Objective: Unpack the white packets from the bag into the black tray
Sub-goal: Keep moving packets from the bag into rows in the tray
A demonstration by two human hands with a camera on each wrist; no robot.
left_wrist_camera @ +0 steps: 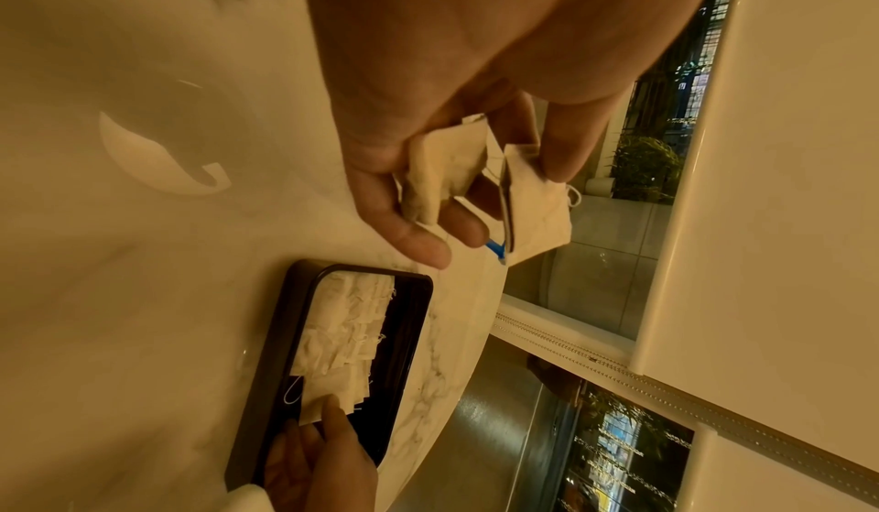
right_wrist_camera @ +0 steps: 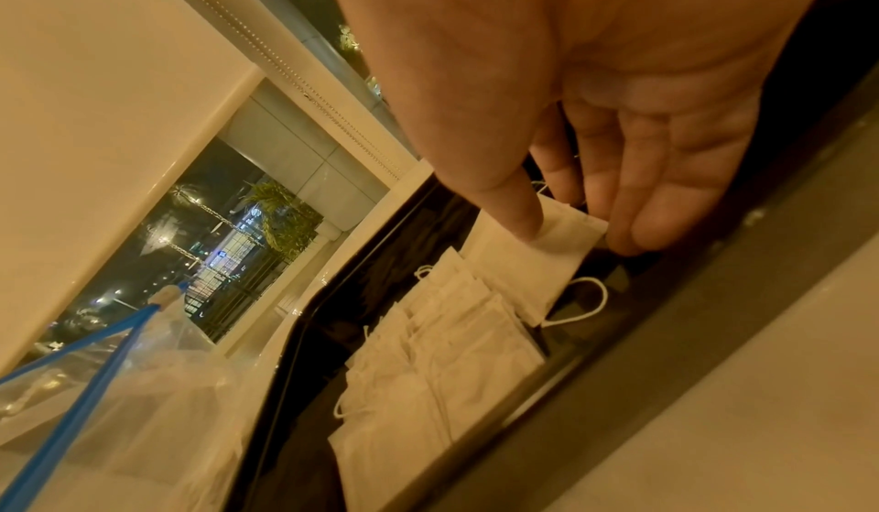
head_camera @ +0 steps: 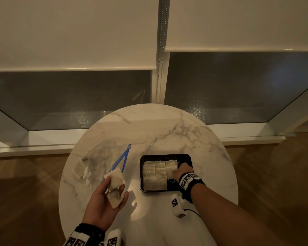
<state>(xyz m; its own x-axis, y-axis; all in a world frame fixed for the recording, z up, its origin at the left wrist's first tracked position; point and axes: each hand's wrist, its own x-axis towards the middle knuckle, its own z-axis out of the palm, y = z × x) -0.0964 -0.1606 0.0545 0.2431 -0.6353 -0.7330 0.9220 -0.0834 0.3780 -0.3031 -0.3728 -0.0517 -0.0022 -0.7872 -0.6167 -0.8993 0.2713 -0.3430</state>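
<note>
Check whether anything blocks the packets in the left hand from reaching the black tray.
Nothing visible blocks them. The left hand holds its packets above bare table left of the black tray. The right hand is setting another packet inside the tray's right side.

A round marble desk (head_camera: 167,132) stands on the wood floor (head_camera: 274,174). On it lie a clear bag (head_camera: 96,164) and, to its right, a black tray (head_camera: 185,158).
</note>
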